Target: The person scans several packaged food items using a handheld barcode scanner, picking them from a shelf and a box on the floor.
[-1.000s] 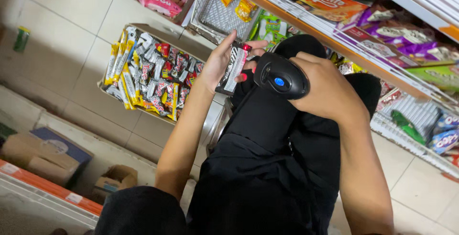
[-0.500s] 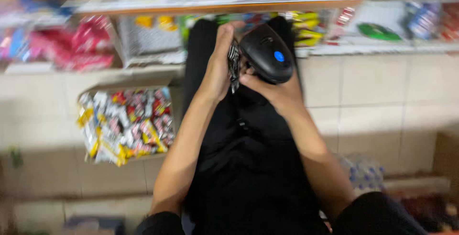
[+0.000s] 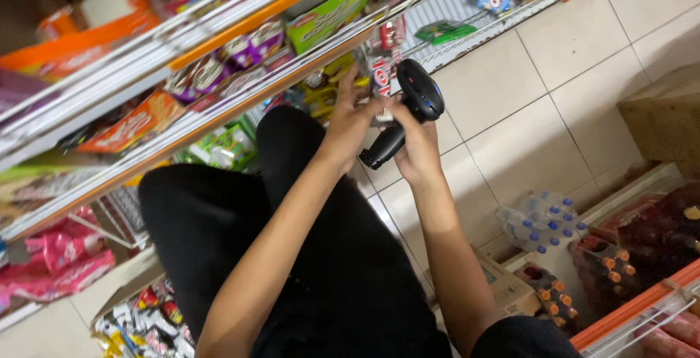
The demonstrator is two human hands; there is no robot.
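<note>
My left hand (image 3: 348,119) holds a small snack bar in a black, white and red wrapper (image 3: 379,75), lifted toward the lower shelf edge. My right hand (image 3: 413,150) grips a black handheld scanner (image 3: 410,109) with a blue button, its head right beside the bar. Both hands sit above my knees in black trousers (image 3: 292,205).
Store shelves (image 3: 219,44) stocked with colourful snack packs run across the top. A cardboard box of wrapped bars (image 3: 138,321) lies on the tiled floor at lower left. Packs of bottled water (image 3: 543,219) and dark drink bottles (image 3: 620,263) stand at right beside a brown box (image 3: 663,117).
The view has swung round, so the shelves now slant across the top left. Both hands have risen toward the shelf, still holding the bar and the scanner together.
</note>
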